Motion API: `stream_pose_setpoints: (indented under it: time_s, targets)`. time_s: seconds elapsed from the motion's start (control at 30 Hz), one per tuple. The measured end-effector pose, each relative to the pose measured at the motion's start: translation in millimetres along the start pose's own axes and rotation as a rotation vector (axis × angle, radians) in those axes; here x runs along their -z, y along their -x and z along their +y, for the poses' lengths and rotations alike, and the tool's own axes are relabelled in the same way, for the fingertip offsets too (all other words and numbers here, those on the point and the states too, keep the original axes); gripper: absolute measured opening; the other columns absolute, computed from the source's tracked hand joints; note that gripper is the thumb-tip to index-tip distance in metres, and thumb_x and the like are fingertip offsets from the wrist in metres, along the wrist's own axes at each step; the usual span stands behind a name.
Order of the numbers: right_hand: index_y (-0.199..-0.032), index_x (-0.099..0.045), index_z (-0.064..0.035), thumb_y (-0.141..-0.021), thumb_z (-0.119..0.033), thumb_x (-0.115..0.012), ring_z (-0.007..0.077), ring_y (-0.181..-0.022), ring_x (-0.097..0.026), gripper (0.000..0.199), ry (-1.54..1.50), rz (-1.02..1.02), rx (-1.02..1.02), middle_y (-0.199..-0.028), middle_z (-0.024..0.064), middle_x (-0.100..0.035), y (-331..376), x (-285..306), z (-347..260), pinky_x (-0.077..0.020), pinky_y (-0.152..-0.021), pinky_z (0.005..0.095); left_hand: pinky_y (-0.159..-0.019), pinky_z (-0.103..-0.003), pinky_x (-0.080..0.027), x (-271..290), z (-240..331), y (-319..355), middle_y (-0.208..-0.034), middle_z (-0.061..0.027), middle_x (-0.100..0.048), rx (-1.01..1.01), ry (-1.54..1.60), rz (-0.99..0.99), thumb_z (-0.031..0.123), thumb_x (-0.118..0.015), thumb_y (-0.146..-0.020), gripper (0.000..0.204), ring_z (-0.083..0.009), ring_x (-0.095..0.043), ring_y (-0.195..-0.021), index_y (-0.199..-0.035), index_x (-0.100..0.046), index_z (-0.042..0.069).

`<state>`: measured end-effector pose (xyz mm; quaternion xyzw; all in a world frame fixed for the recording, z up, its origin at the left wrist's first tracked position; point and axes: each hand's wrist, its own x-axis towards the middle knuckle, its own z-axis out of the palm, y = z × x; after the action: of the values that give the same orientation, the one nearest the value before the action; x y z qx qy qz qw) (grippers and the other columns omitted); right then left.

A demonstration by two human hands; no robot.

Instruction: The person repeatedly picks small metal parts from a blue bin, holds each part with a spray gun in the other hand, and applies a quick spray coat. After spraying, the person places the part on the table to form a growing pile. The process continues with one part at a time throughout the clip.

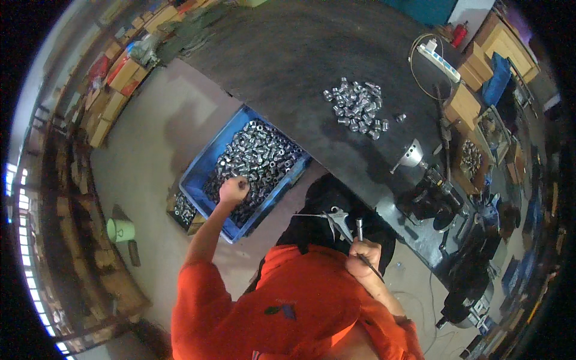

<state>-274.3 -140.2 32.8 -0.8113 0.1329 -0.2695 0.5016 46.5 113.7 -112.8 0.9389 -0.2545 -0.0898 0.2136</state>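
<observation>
Holds the left hand (234,189) low over the near end of a blue bin (207,157), at a heap of metal fittings (252,150) spread from that end up to the far corner. Shows a narrow grip on this side, with curled fingers; cannot tell from this angle whether pinching a fitting or only touching the heap. Clasps in the right hand (364,258), above the lap, a silver-tipped tool (360,225), with a tight grip and with the bright cylindrical end pointing away from the body. Shows a dark hose (373,271) at the same hand and, just to its left, a silver trigger gun (338,221) with a long thin nozzle; cannot tell whether also caught in the fingers. Sets the bin alongside the front edge of a dark surface (270,66). Shows there a loose pile of fittings (360,108), well in from the front edge, with a lone fitting (401,118) just to the right. Includes a silver dish-shaped part (411,155) nearer the front edge, a white power strip (439,61) toward the far right corner, and a green bucket (120,230) on the floor.
</observation>
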Motion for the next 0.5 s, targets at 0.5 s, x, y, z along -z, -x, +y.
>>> stream_pose_setpoints:
  time_s: [0.5]
  targets:
    - [-0.057, -0.044, -0.0039, -0.063, -0.010, -0.058, 0.0343, -0.054, -0.049, 0.017, -0.066, -0.391, 0.017, -0.055, 0.0153, -0.045, -26, -2, -4, -0.0368, -0.048, 0.0424, -0.049, -0.032, -0.039, 32, 220, 56, -0.054, -0.0032, -0.045, 0.357, 1.823, -0.858, 0.026, -0.041, -0.088, 0.026, -0.0172, -0.043, -0.042, -0.092, -0.055, 0.004]
